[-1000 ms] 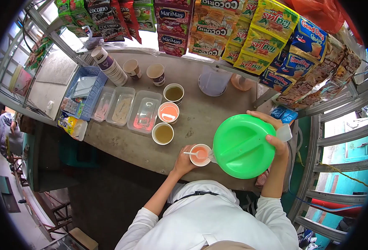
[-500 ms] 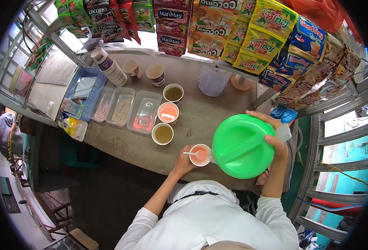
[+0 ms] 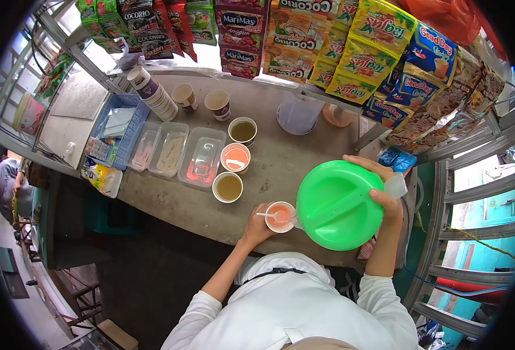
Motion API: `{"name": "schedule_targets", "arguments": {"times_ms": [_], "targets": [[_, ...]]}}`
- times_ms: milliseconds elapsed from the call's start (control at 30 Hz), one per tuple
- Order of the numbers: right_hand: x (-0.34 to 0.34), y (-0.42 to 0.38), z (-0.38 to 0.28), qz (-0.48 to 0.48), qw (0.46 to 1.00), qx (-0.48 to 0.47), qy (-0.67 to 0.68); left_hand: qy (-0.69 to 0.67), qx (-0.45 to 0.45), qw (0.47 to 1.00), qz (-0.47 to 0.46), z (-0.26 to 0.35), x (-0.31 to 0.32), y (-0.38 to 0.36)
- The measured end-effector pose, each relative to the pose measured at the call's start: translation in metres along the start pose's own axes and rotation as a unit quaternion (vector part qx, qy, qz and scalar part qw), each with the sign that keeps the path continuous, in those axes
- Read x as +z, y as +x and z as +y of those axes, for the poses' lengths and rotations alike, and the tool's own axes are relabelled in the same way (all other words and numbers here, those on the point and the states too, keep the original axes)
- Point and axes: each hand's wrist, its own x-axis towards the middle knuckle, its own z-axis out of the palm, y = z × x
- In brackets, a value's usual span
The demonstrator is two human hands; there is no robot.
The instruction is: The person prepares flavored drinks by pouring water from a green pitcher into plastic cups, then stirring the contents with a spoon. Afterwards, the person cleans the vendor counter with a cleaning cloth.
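My right hand [image 3: 380,189] grips the clear handle of a jug with a round green lid [image 3: 338,205], tipped with its spout toward a paper cup [image 3: 280,217] of orange-pink drink. A white spoon rests in that cup. My left hand [image 3: 256,228] is wrapped around the cup's left side, at the near edge of the grey counter [image 3: 280,157]. Behind it stand three more filled cups: a greenish one [image 3: 228,187], an orange one [image 3: 236,157] and another greenish one [image 3: 243,131].
Clear plastic trays [image 3: 175,153] and a blue basket [image 3: 117,131] line the counter's left. A stack of paper cups [image 3: 151,92], two single cups and a clear jug [image 3: 298,114] stand at the back. Drink sachets [image 3: 304,41] hang overhead. A person [image 3: 0,184] is at far left.
Both hands, the jug and the cup stay almost still. The person at the far left has shifted a little.
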Motion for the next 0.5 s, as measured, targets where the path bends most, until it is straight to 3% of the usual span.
{"name": "schedule_targets", "arguments": {"times_ms": [500], "targets": [[0.0007,0.0001,-0.0012,0.006,1.0,0.001,0.005,-0.007,-0.008,1.0,-0.005,0.0015,-0.0009,-0.0005]]}}
